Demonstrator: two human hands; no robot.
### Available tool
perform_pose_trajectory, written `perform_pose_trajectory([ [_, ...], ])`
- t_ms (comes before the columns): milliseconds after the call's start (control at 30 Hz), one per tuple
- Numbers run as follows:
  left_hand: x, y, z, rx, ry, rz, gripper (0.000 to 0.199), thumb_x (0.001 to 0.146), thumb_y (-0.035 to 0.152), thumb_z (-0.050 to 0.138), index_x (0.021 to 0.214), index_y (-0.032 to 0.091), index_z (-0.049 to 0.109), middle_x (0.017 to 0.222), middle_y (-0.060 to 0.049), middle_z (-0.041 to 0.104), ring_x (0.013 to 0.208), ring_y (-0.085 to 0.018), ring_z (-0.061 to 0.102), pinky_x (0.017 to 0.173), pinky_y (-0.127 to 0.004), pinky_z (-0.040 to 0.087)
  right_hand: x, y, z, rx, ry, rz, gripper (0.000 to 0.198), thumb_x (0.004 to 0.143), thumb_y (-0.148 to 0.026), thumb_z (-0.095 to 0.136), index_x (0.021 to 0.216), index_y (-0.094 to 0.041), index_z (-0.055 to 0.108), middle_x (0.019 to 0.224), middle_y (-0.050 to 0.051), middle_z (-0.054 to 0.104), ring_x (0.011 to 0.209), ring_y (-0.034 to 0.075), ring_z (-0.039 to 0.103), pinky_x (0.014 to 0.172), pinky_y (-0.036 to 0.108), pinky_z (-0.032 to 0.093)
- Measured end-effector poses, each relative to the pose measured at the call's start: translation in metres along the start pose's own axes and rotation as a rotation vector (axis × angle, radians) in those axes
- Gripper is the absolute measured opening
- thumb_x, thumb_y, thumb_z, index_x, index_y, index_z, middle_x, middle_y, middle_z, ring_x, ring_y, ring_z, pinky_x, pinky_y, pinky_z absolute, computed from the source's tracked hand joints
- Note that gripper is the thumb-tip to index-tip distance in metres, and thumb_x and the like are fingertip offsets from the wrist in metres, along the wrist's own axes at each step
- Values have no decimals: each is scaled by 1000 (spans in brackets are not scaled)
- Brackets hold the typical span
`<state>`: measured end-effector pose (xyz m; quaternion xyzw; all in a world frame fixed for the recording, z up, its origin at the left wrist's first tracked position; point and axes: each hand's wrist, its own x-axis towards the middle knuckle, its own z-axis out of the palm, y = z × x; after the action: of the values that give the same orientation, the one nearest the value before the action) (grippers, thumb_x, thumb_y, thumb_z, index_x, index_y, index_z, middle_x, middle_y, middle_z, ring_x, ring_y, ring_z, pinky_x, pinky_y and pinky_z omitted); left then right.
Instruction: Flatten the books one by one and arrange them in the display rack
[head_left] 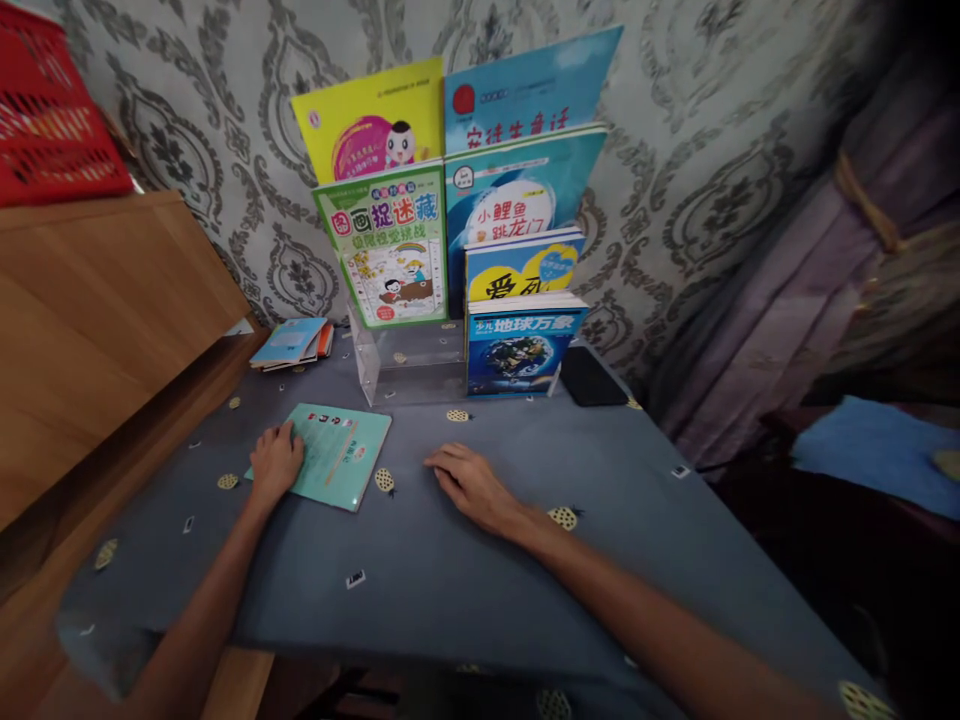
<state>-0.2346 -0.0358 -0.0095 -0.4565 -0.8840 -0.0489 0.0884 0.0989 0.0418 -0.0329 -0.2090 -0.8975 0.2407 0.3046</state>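
A thin teal book (337, 455) lies flat on the table, its cover facing up. My left hand (276, 462) rests on the left part of that book, fingers slightly bent and laid on the cover, not wrapped round it. To the right of the book, my right hand (469, 485) lies on the tablecloth with loosely stretched fingers and holds nothing. Beyond both hands stands a clear acrylic book rack (416, 382). Its left side holds a green picture book (397, 280) in front of a yellow book (375, 110). A blue book with a globe (521, 350) stands at the front right.
Several more books, including a teal one (517, 190), fill the rack's right side. Small books (291, 343) are stacked at the back left. A black flat object (594, 378) lies right of the rack. A wooden cabinet (112, 330) borders the left; a curtain (795, 310) hangs right.
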Motion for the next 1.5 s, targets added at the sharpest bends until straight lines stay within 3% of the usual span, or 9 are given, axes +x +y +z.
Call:
perform_pose_trajectory([
  [300,-36,32,-14,23,-26,196,49,99,41,39,135,14,59,121,-17,63,109,-31,60,95,-43,49,-3,-2,0,-66,98,-72,25,96,-15,49,111,-17,69,116,13,69,106,25,63,96,46,51],
  [700,-49,65,-26,-55,-51,342,39,98,39,46,124,18,66,105,-11,64,101,-27,63,88,-36,51,-6,-27,-15,-131,-94,-188,17,95,-17,55,103,-17,70,113,11,71,104,23,64,96,41,49],
  [933,-60,90,-25,-95,-64,433,32,98,34,48,120,21,67,104,-9,64,96,-25,64,84,-32,50,-5,-25,-19,-227,-143,-119,18,97,-20,55,108,-16,69,121,15,68,113,26,63,101,45,48],
  [1067,-65,108,-26,-118,-64,486,29,98,33,47,116,21,67,101,-8,63,93,-23,64,81,-31,49,-7,-14,-23,-300,-161,-41,23,96,-22,57,117,-16,66,134,16,62,124,28,58,110,50,42],
  [1300,-70,140,-18,-217,-41,588,30,99,26,44,118,18,65,102,-10,61,99,-25,59,90,-38,49,-19,12,-43,-386,-147,150,37,97,-25,55,133,-19,59,148,18,52,136,34,50,112,64,33],
  [1500,-68,167,-7,-280,-9,690,36,99,21,39,127,18,61,110,-11,62,106,-25,57,97,-40,47,-41,15,-60,-470,-127,267,39,99,-27,51,137,-21,57,150,17,51,132,35,52,101,58,42],
])
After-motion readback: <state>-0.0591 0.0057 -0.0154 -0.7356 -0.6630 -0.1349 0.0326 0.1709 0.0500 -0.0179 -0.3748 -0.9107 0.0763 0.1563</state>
